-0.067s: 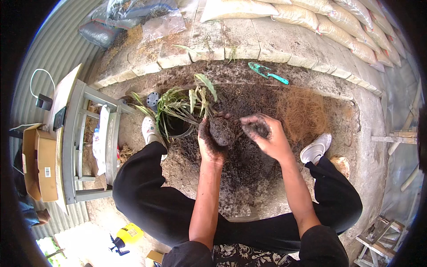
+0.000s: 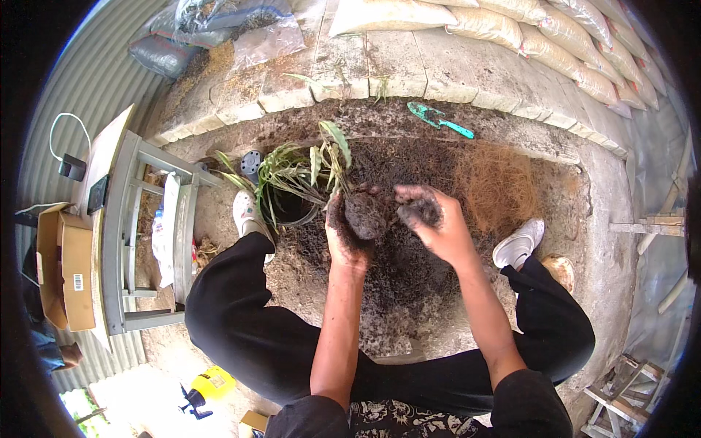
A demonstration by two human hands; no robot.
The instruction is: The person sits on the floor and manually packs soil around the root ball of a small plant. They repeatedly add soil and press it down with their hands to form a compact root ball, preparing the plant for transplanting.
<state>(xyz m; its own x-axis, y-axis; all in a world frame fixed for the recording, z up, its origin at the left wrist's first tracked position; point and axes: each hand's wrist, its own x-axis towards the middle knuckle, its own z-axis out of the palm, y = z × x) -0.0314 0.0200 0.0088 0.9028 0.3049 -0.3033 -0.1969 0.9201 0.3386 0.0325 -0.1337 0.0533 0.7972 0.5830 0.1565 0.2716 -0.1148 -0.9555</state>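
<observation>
Cupping root ball (image 2: pixel 366 216) — left hand (image 2: pixel 346 238) | black pot (image 2: pixel 300 221) — leaves (image 2: pixel 283 172) over rim

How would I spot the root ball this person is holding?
Find the dark soil patch between the person's white shoes. Over its left part, the left hand cradles the root ball. Its compact, rounded shape sets it apart from loose soil.

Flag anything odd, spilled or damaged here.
Dark soil is strewn loose between the white shoes, as if spilled. Leaves at the black pot hang limp, perhaps wilted. Stray plant scraps lie on the pale slabs.
</observation>
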